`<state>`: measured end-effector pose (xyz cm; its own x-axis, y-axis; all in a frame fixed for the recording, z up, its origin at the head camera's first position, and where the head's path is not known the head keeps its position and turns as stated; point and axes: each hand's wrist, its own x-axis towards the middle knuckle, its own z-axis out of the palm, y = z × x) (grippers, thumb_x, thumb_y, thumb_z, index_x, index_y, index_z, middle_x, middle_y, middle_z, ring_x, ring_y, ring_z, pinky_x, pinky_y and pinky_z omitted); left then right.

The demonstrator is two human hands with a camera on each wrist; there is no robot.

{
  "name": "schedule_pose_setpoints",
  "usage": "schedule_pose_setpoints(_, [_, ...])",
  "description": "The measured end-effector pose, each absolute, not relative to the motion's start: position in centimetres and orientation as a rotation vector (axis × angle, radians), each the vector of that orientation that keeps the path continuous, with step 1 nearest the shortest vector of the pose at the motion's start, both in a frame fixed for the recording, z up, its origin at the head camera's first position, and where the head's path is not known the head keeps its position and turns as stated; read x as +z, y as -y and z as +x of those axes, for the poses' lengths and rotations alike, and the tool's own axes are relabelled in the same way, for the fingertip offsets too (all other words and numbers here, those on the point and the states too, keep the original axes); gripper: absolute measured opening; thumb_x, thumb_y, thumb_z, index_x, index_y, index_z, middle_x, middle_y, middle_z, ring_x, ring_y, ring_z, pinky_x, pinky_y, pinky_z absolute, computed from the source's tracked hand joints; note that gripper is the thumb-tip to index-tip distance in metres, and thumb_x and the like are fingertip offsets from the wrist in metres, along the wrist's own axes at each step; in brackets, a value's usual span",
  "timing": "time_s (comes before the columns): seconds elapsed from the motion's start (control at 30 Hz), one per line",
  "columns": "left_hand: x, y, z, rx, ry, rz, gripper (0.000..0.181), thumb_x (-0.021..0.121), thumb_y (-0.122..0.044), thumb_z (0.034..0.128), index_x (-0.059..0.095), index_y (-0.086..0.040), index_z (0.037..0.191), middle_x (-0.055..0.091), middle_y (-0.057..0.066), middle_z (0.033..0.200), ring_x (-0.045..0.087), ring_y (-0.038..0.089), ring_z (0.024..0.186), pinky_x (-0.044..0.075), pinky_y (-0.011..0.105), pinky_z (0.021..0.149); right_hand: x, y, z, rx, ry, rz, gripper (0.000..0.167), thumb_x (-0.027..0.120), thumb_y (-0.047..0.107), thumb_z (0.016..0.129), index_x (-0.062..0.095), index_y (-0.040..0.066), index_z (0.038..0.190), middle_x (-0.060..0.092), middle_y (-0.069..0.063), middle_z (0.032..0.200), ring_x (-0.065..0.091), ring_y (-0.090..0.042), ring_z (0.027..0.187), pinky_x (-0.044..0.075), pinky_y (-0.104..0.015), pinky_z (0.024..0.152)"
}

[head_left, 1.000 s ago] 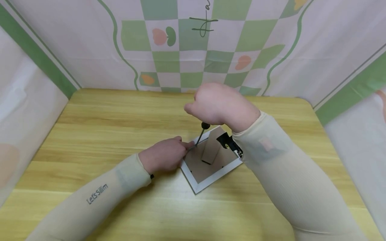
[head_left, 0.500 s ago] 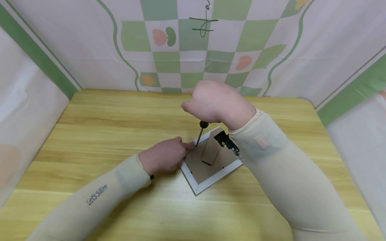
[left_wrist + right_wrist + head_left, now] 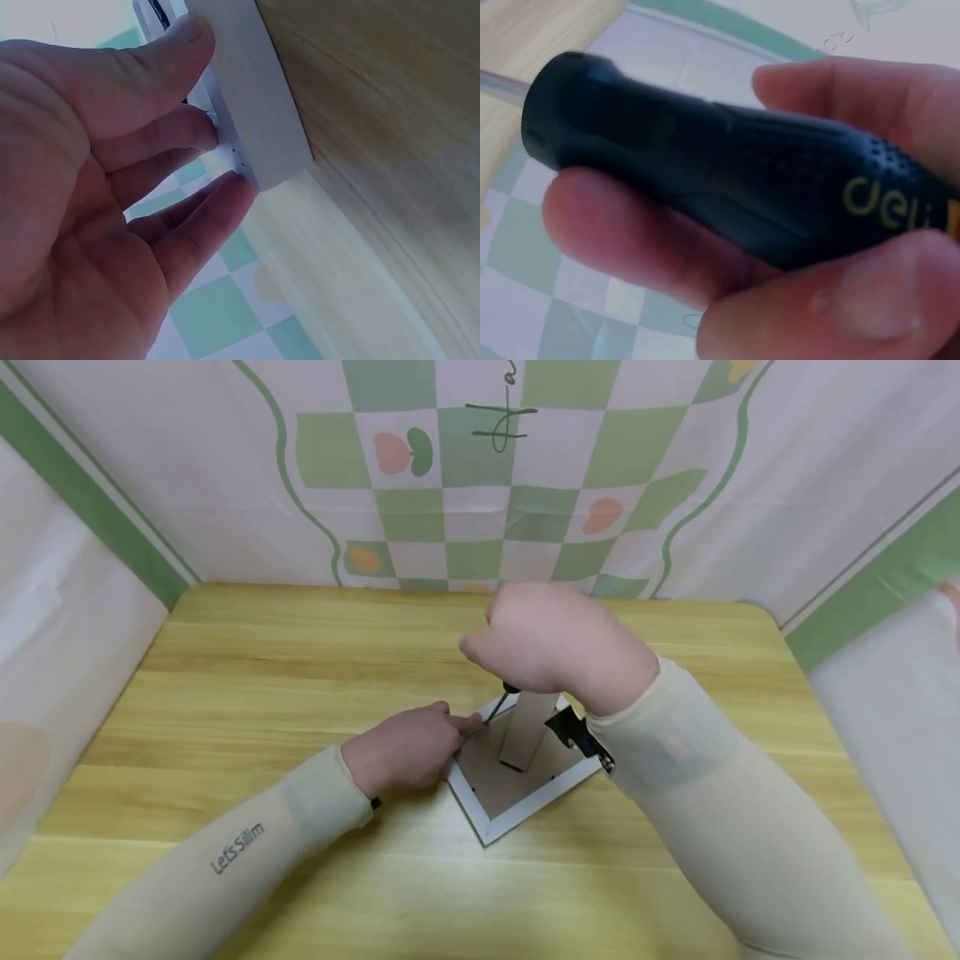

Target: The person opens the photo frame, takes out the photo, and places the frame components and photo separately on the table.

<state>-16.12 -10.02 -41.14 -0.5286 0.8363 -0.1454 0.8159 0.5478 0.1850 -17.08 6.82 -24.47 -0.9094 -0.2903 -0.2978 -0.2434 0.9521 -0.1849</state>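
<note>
A white picture frame lies back side up on the table, its brown backing board and stand leg showing. My left hand grips the frame's left corner; in the left wrist view the thumb and fingers of that hand hold the white edge. Above the frame, my right hand holds a screwdriver whose shaft slants down to the inner edge beside the left fingertips. The right wrist view shows fingers curled round its black handle.
The wooden table extends around the frame on all sides. A white and green patterned curtain hangs behind it and at both sides. Black straps or mounts show at both wrists, the right one above the frame's right part.
My right hand has moved slightly down and to the right, and the screwdriver leans more, with less of its handle showing. The left hand and the picture frame have hardly moved.
</note>
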Motion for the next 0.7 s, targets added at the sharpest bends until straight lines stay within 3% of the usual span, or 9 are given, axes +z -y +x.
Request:
schedule_pose_setpoints(0.1, [-41.1, 10.0, -15.9, 0.133, -2.561, 1.374, 0.046, 0.064, -0.004, 0.0887, 0.061, -0.002, 0.135, 0.061, 0.002, 0.135, 0.045, 0.019, 0.072, 0.041, 0.026, 0.061, -24.6, -7.7, -15.4, -0.158, -2.777, -0.452, 0.036, 0.048, 0.036, 0.094, 0.054, 0.014, 0.067, 0.052, -0.001, 0.065, 0.048, -0.019, 0.057, 0.041, -0.036, 0.057])
schedule_pose_setpoints(0.33, [-40.9, 9.8, -15.6, 0.065, -2.582, 1.321, 0.043, 0.061, -0.006, 0.0904, 0.063, -0.003, 0.133, 0.053, 0.000, 0.143, 0.053, 0.023, 0.080, 0.045, 0.027, 0.064, -25.6, -11.2, -11.6, -0.115, -2.766, -0.679, 0.017, 0.058, 0.014, 0.086, 0.054, 0.018, 0.070, 0.049, 0.004, 0.058, 0.046, -0.015, 0.053, 0.038, -0.033, 0.050])
schedule_pose_setpoints(0.57, [-40.7, 9.8, -15.5, 0.058, -2.566, 1.308, 0.034, 0.058, -0.004, 0.0921, 0.068, -0.003, 0.125, 0.049, 0.001, 0.146, 0.057, 0.028, 0.091, 0.046, 0.027, 0.068, -27.8, -14.0, -9.6, -0.143, -2.776, -0.624, 0.003, 0.063, 0.023, 0.093, 0.065, 0.021, 0.093, 0.050, 0.011, 0.061, 0.047, -0.011, 0.057, 0.042, -0.035, 0.055])
schedule_pose_setpoints(0.7, [-40.7, 9.8, -15.5, 0.062, -2.567, 1.303, 0.036, 0.058, -0.003, 0.0917, 0.067, -0.003, 0.126, 0.049, 0.002, 0.146, 0.056, 0.027, 0.090, 0.046, 0.027, 0.067, -29.1, -15.5, -9.0, -0.126, -2.748, -0.523, 0.017, 0.065, 0.031, 0.095, 0.066, 0.019, 0.107, 0.052, 0.010, 0.065, 0.048, -0.012, 0.058, 0.042, -0.037, 0.053])
